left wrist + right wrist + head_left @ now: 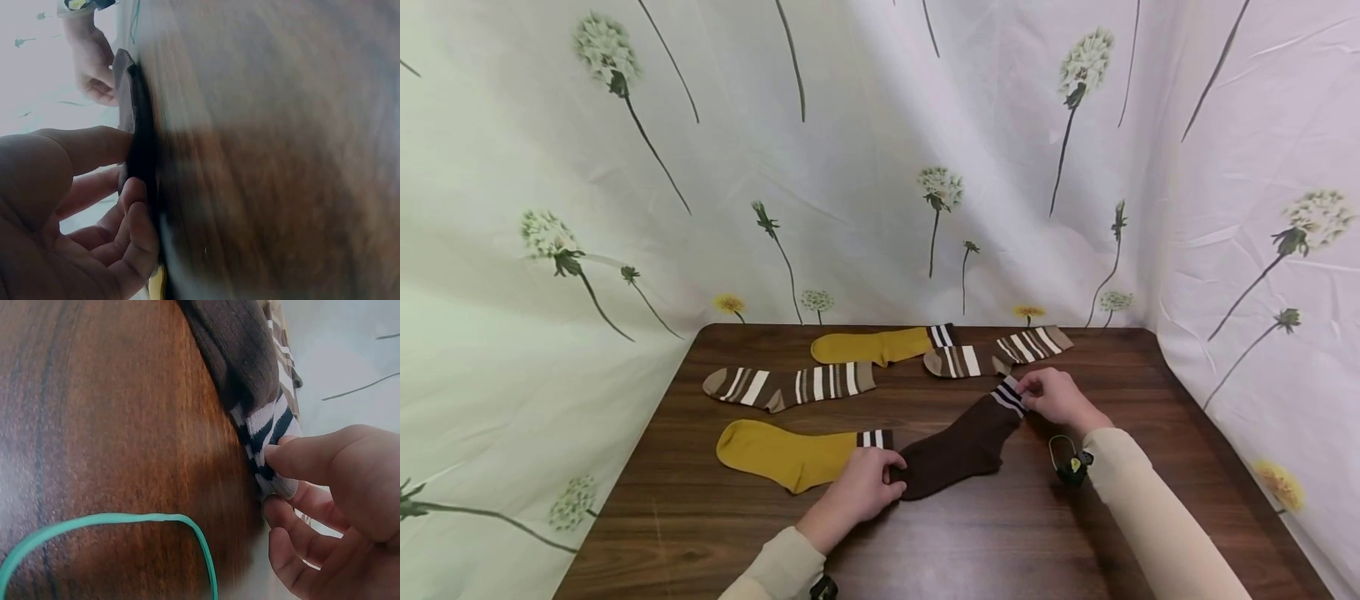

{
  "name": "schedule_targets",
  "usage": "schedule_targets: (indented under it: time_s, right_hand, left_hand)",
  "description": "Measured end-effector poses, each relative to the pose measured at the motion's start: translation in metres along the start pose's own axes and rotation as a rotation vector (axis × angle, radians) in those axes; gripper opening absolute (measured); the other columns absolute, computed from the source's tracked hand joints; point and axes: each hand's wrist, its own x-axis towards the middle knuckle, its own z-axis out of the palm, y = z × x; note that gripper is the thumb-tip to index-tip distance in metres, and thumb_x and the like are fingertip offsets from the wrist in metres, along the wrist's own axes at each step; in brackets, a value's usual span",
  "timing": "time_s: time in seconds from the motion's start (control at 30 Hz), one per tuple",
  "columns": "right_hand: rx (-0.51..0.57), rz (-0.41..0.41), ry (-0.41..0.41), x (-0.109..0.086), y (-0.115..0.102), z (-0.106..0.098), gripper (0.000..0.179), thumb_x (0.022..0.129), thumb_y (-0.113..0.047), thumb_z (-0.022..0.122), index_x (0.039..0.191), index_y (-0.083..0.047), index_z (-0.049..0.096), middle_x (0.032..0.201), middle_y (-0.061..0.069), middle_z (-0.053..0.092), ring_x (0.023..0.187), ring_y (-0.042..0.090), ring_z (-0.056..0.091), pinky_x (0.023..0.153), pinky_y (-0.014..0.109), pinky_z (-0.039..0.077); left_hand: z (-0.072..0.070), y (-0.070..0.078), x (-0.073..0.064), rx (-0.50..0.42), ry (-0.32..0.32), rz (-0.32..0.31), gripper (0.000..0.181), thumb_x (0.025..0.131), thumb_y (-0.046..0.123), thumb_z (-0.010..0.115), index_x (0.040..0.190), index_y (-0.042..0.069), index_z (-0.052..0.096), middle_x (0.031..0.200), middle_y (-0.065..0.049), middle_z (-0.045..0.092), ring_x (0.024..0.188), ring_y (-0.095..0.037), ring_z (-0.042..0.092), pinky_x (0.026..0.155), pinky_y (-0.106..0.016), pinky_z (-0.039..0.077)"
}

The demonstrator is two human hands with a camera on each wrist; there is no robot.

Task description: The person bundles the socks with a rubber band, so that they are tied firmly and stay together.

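Observation:
A dark brown sock (pixel 958 446) lies slantwise on the table, its striped cuff toward the back right. My right hand (pixel 1058 400) pinches that cuff (pixel 275 434) between thumb and fingers. At the toe end, my left hand (pixel 863 485) holds the sock's edge, with the thumb and curled fingers around it in the left wrist view. Just left of it lies a mustard yellow sock (pixel 775 452) with a brown-and-white cuff, which the left hand overlaps in the head view.
Behind lie a striped sock (pixel 786 386) at left, another striped sock (pixel 973 360) at right, and a second yellow sock (pixel 872 344) near the back edge. The wooden table (pixel 1120 375) meets a white flower-print cloth (pixel 865 225). A green loop (pixel 119 519) hangs from the right wrist device.

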Motion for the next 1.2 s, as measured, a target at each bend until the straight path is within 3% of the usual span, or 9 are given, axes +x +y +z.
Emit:
schedule_targets:
  time_s: [0.27,0.8,1.0,1.2]
  right_hand:
    - [-0.016,0.010,0.023,-0.002,-0.004,0.001,0.008,0.087,0.000,0.073,0.093,-0.004,0.076,0.086,0.005,0.075,0.081,0.020,0.068,0.079,0.045,0.055]
    - [-0.033,0.040,0.034,-0.011,-0.010,0.006,0.008,0.087,-0.002,0.074,0.093,-0.007,0.076,0.083,-0.001,0.072,0.077,0.014,0.063,0.075,0.040,0.053]
    - [-0.040,0.009,0.046,-0.014,-0.014,0.008,0.008,0.086,-0.001,0.075,0.093,-0.005,0.077,0.082,0.000,0.072,0.074,0.013,0.062,0.071,0.037,0.054]
    - [-0.051,0.005,0.043,-0.016,-0.016,0.011,0.009,0.086,-0.002,0.076,0.093,-0.006,0.077,0.080,-0.001,0.071,0.072,0.012,0.060,0.070,0.037,0.053]
  left_hand:
    - [-0.007,-0.006,0.004,0.045,0.033,-0.030,0.020,0.089,0.004,0.080,0.108,0.002,0.078,0.062,0.006,0.053,0.056,-0.003,0.047,0.053,-0.023,0.044]
    - [-0.017,-0.024,0.012,0.090,0.050,-0.079,0.023,0.094,0.002,0.073,0.116,0.004,0.077,0.064,0.005,0.051,0.057,-0.008,0.046,0.054,-0.025,0.042]
    - [-0.020,-0.030,0.015,0.100,0.076,-0.088,0.024,0.093,0.000,0.071,0.117,0.004,0.077,0.063,0.004,0.051,0.058,-0.009,0.046,0.056,-0.026,0.042]
    - [-0.024,-0.035,0.018,0.119,0.074,-0.138,0.025,0.096,0.002,0.070,0.120,0.007,0.078,0.065,0.004,0.052,0.060,-0.009,0.048,0.058,-0.027,0.044]
